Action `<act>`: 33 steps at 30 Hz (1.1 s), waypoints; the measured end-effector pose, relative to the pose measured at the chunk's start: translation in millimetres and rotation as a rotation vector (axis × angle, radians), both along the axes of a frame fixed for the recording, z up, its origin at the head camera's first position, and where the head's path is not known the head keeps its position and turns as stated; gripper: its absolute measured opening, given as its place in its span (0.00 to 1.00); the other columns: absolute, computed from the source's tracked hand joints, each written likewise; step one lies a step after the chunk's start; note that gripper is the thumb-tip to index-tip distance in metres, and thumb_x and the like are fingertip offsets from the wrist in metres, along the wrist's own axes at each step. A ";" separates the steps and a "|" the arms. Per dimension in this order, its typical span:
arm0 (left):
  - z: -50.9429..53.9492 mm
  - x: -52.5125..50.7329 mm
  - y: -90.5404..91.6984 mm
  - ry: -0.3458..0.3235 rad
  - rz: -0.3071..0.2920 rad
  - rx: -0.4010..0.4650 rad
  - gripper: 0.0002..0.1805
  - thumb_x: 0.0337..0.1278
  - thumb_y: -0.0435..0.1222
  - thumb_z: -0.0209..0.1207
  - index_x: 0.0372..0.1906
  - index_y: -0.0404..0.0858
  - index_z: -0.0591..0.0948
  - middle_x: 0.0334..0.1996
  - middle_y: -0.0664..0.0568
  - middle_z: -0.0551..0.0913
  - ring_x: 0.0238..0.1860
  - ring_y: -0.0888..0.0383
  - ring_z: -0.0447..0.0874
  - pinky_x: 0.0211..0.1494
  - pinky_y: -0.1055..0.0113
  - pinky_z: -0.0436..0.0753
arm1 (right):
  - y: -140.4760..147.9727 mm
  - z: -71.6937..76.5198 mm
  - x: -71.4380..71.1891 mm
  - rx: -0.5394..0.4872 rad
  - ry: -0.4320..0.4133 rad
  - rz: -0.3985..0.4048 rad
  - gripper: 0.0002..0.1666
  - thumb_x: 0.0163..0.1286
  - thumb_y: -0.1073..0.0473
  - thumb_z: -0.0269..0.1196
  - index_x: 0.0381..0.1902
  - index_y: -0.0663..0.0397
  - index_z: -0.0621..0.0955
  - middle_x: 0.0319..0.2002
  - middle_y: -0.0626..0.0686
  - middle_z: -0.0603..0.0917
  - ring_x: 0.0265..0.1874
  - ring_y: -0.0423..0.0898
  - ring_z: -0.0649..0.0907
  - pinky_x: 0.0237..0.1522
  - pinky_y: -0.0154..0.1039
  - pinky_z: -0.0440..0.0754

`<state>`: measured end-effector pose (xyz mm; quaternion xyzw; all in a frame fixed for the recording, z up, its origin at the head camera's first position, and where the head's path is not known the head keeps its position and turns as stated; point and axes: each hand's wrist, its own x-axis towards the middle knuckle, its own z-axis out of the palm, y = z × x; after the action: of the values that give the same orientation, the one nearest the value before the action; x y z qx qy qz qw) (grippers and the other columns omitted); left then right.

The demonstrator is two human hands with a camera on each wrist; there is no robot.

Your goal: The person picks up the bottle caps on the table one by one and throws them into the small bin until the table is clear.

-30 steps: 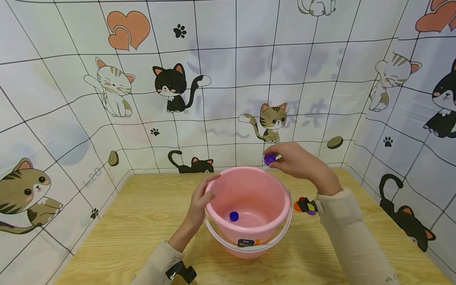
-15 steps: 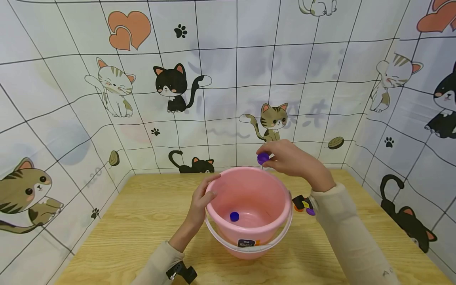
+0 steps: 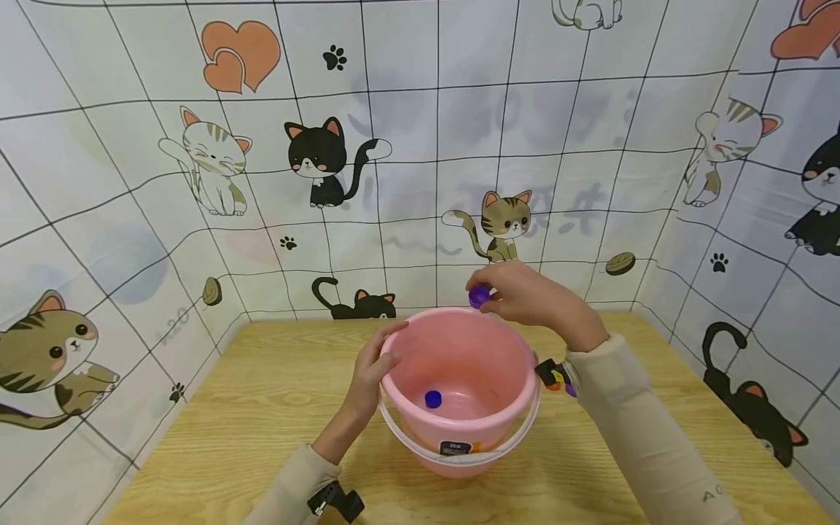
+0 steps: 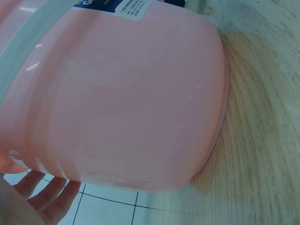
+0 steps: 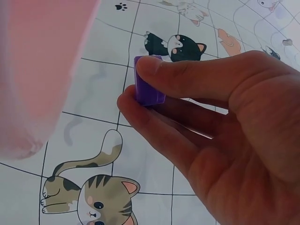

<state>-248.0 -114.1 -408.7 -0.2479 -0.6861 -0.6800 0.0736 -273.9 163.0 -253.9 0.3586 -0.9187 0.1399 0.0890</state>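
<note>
White grid-patterned walls (image 3: 407,109) with cartoon cats (image 3: 317,162) are surrounding a wooden desk (image 3: 295,401) in the head view. On this desk a pink bucket (image 3: 456,328) is standing, and its white handle (image 3: 469,460) is crossing its near side. The left hand (image 3: 369,373) is gripping the bucket's left rim, with the thumb resting over the edge. Inside the bucket, a blue cap (image 3: 433,399) is lying at the bottom. Near the bucket's far rim, the right hand (image 3: 528,297) is pinching a purple cap (image 3: 479,297). To the right of the bucket, small coloured pieces (image 3: 570,390) are lying, partly hidden by a black wrist device (image 3: 546,372).

In the left wrist view, fingers of the left hand are touching the bucket's outer side, where a label (image 4: 115,7) is showing near the handle.

In the right wrist view, thumb and fingers are holding the purple cap, and a gap is separating it from the bucket.
</note>
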 end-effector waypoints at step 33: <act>-1.0 -0.6 0.9 -0.003 0.013 -0.006 0.29 0.63 0.37 0.49 0.70 0.42 0.74 0.65 0.39 0.77 0.56 0.35 0.81 0.55 0.46 0.87 | -11.7 3.3 -8.2 0.017 -0.106 0.036 0.16 0.63 0.67 0.67 0.49 0.57 0.87 0.42 0.50 0.91 0.44 0.45 0.89 0.46 0.42 0.88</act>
<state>-248.7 -113.3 -409.7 -0.2425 -0.6898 -0.6780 0.0761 -282.1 151.4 -250.6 0.3677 -0.9167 0.1525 0.0347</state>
